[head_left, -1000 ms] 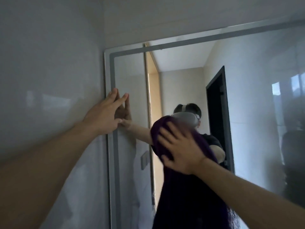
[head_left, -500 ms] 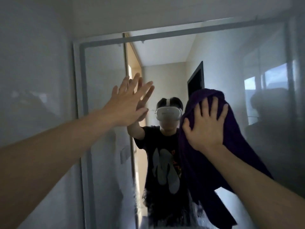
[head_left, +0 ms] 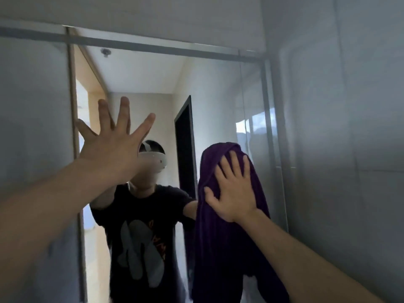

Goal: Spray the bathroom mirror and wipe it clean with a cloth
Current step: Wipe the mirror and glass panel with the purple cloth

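The person is standing in front of the bathroom mirror (head_left: 220, 88) and is wiping it. The right hand (head_left: 232, 191) is lying flat, with its fingers spread, on a purple cloth (head_left: 220, 248) and is pressing it against the glass near the right edge of the mirror. The cloth is not gripped; it is hanging down loosely under the palm. The left hand (head_left: 113, 147) is empty and wide open, with all fingers apart. It is reaching toward the left part of the glass, but I cannot tell if it is touching the surface. The two hands are well apart from each other.

No spray bottle is showing, so I am judging that the spraying is already done and the wiping is the step in hand. The glass is looking hazy on its left part and along its right edge, though this may be only motion blur. How much of the mirror is already clean, I cannot say; the lower part is out of view.
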`<state>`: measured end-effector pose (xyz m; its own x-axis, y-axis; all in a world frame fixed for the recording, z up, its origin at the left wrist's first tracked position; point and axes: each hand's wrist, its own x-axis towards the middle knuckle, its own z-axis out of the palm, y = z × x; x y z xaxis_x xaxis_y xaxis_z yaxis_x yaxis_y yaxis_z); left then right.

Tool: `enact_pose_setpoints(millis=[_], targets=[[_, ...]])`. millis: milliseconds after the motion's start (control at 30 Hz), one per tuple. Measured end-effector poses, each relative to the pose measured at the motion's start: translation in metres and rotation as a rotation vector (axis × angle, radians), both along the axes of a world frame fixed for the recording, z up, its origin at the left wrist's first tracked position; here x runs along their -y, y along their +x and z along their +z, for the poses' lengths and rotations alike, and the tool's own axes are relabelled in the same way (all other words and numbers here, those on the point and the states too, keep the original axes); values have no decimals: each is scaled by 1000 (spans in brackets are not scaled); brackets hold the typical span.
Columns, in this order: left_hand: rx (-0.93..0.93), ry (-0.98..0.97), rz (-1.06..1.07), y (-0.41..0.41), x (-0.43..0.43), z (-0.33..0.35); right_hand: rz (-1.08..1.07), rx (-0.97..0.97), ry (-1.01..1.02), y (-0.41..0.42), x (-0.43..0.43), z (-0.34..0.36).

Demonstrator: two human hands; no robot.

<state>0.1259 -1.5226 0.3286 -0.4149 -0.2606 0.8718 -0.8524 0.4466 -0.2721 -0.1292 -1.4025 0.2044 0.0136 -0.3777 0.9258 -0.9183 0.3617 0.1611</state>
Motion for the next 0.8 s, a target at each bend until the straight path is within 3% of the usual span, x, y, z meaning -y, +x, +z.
enact_pose_setpoints(millis=[167, 233, 300, 367, 433, 533, 633, 700, 800], targets=[[18, 69, 3, 1, -10, 3, -83, 400, -261, -24, -1, 32], [42, 116, 27, 1, -17, 4, -53, 601, -359, -10, 9, 43], [62, 146, 34, 0, -23, 6, -22, 677, -388, 17, 20, 50], [70, 168, 27, 2, -26, 7, -8, 494, -321, 47, 30, 40], [74, 193, 15, 4, -28, 7, 42, 183, -181, 68, 34, 13], [79, 221, 37, 3, -31, 11, 140, -143, 44, 57, 25, -26], [149, 125, 91, -10, -47, 16, 140, -269, 136, 32, 13, -35], [246, 63, 2, -26, -62, 6, 143, -266, 151, 27, 11, -35], [385, 181, -82, -46, -78, -26, 174, -239, 110, 22, 13, -36]])
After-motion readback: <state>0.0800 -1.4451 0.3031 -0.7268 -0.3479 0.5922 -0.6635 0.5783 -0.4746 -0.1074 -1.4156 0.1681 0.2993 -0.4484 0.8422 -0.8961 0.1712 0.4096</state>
